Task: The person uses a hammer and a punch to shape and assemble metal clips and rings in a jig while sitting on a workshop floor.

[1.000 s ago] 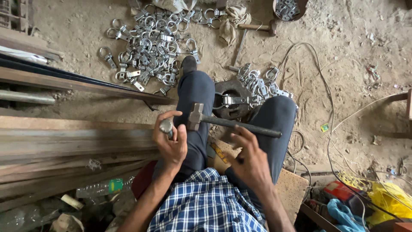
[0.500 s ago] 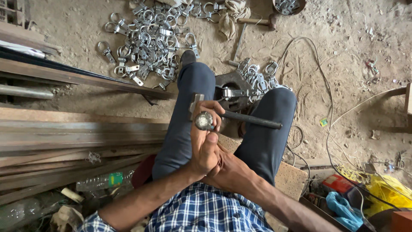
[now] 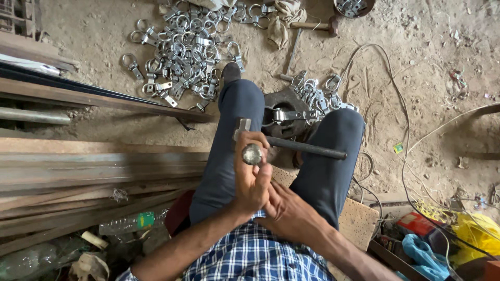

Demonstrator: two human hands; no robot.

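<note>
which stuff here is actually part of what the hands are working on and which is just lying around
In hand or in use:
- left hand holding a round metal piece
- right hand against the left
- hammer across the knees
- clamp on round iron block

Lying about:
- heap of metal clamps
- second hammer
- steel bars
- plastic bottle
- loose wire

Both hands (image 3: pixel 271 195) have drawn together around the round metal piece (image 3: pixel 251 154).
</note>
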